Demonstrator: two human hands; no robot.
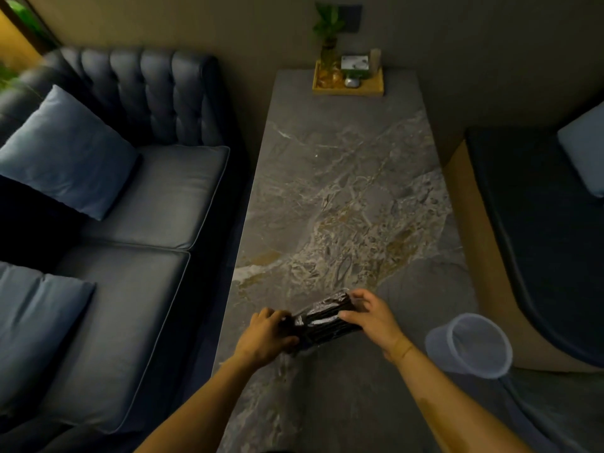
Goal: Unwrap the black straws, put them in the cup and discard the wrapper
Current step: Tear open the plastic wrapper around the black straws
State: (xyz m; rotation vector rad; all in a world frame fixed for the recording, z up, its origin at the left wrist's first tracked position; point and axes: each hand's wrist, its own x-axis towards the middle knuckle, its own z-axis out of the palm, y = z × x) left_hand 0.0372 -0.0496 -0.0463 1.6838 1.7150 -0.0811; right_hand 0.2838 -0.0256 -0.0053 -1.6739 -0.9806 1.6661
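Observation:
A bundle of black straws (323, 318) in shiny clear wrapper lies slantwise just above the marble table (343, 191), held between both hands. My left hand (268, 335) grips its near left end, fingers closed on the wrapper. My right hand (369, 317) holds the far right end, thumb on top and fingers curled over the end. A clear plastic cup (474, 346) stands at the table's right edge, beside my right wrist, with nothing visible inside it.
A wooden tray (348, 88) with a plant in a glass vase and small items sits at the table's far end. A blue sofa (130, 240) with cushions runs along the left. A dark bench seat (539, 223) lies to the right.

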